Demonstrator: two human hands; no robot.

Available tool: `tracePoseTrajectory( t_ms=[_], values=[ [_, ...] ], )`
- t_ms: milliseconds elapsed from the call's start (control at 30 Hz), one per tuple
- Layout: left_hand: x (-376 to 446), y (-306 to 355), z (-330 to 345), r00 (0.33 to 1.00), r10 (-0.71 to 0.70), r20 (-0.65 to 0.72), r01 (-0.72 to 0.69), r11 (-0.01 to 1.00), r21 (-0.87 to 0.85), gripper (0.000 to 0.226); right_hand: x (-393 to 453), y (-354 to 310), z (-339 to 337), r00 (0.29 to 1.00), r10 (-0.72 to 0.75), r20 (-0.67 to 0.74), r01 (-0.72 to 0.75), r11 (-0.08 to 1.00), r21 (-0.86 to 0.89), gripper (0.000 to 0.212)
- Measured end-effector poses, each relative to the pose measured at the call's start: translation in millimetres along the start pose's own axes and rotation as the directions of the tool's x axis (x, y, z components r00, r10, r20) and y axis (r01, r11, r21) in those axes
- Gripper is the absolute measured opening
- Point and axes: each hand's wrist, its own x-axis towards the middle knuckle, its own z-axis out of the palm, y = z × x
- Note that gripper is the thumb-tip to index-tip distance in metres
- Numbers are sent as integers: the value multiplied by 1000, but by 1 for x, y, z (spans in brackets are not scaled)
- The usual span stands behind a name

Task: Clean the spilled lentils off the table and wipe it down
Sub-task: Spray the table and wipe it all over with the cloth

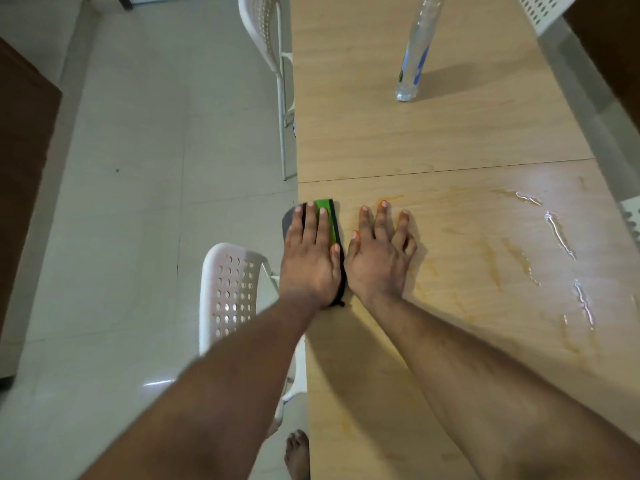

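Note:
A dark cloth with a green patch [327, 211] lies at the left edge of the light wooden table [398, 143], partly overhanging it. My left hand [311, 258] presses flat on the cloth with straight fingers. Beside it my right hand [379, 258] rests flat on the bare tabletop, fingers spread. Orange smears [491, 258] and shiny wet streaks [561, 237] cover the table to the right of my hands. No loose lentils can be made out.
A clear plastic bottle [414, 57] stands upright on the far half of the table. White perforated chairs are at the left edge, one near [232, 292], one far [263, 32], another at the far right corner [543, 12]. My bare foot [298, 452] is on the tiled floor.

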Motion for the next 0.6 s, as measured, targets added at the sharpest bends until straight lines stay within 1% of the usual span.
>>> tracePoseTrajectory(
  t_ms=[100,233,333,367,467,533,600],
  values=[
    [34,-9,0,1000,-12,4,12,999,38,71,0,0,1,1000,-1,-23,2,999,38,61],
    [15,2,4,998,-63,1,63,997,51,71,1,4,-2,999,5,-39,-2,996,87,59],
    [-55,18,3,998,-67,-10,67,997,28,69,-1,5,-7,999,-5,-44,10,993,114,57],
    [-91,24,0,998,-56,-9,56,998,18,68,-7,5,-8,999,-16,-35,20,991,130,57],
    [-163,41,3,999,-44,6,44,999,-2,67,-13,13,-15,996,-94,-6,94,980,174,55],
    [-179,45,4,999,-37,-1,37,999,-11,67,-31,25,-20,984,-180,6,176,968,181,54],
    [-178,43,4,999,-40,2,40,999,-6,67,-59,39,-18,969,-249,-1,245,952,183,52]
  ],
)
